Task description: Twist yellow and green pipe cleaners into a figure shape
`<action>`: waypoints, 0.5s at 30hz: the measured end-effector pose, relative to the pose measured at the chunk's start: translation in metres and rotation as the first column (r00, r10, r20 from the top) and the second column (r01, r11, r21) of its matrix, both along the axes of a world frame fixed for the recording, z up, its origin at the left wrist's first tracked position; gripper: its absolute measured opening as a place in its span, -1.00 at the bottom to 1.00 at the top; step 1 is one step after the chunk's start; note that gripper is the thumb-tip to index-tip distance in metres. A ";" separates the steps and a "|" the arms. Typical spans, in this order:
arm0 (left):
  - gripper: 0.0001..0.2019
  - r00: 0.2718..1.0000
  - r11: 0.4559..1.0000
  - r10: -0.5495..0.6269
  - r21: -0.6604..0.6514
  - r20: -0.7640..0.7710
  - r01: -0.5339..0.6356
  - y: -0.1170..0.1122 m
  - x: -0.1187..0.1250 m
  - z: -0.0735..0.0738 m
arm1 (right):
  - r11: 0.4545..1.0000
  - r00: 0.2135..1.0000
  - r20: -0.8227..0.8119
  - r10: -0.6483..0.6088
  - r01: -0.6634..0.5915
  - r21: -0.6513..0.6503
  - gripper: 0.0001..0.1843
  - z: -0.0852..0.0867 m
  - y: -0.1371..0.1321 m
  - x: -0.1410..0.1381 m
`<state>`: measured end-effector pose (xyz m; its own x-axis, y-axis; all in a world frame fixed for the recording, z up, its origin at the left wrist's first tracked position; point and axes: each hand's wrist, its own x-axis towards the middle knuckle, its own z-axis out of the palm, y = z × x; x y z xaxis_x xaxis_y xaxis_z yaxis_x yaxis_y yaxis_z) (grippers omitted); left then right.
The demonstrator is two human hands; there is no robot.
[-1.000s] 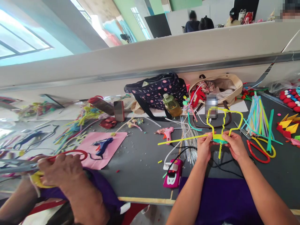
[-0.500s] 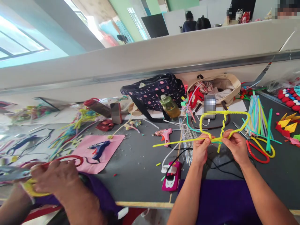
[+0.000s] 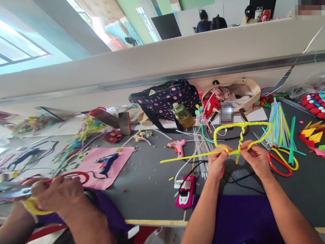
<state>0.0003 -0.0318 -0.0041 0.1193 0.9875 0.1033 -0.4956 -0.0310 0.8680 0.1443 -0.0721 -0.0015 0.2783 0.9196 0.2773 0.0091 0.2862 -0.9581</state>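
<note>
Between my two hands is a yellow pipe cleaner frame (image 3: 230,125), bent into two loops with a twisted bar down its middle. My left hand (image 3: 217,162) pinches its lower left edge, and a long straight end sticks out to the left past the fingers. Close to the twisted bar's foot, my right hand (image 3: 255,158) pinches the lower edge. A short yellow tail and a bit of green show between the hands. Right of my right hand lie scissors (image 3: 280,164) with red and yellow handles.
A pink glue gun (image 3: 179,146) and a magenta power strip (image 3: 186,193) with cables lie left of my arms. Pipe cleaners (image 3: 279,125) stand bundled at right. Behind are a patterned bag (image 3: 167,98) and a bottle (image 3: 184,117). At left, a co-worker's hand (image 3: 58,196) holds large scissors.
The loops have tilted slightly, and the long yellow end has swung a little left and down. Both my hands keep their pinch. At left, the co-worker's scissors have shifted slightly.
</note>
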 end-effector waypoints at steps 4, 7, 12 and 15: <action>-0.75 1.000 1.000 0.010 -0.010 -0.002 -0.010 0.000 0.001 0.002 | 1.000 1.000 0.001 -0.001 0.001 -0.007 -0.90 -0.002 0.000 -0.001; -0.76 1.000 1.000 0.006 -0.011 0.015 -0.005 0.000 0.001 0.002 | 0.999 0.999 0.019 -0.027 0.027 0.027 -0.91 -0.003 -0.001 -0.002; -0.79 1.000 0.999 0.017 -0.032 0.015 -0.016 0.000 0.000 0.000 | 0.990 0.993 0.071 -0.096 0.088 0.112 -0.97 -0.004 -0.002 -0.006; -0.78 1.000 0.999 0.021 -0.030 0.010 -0.020 -0.001 0.000 -0.002 | 0.984 0.983 0.117 -0.141 0.126 0.129 -0.97 -0.003 -0.002 -0.007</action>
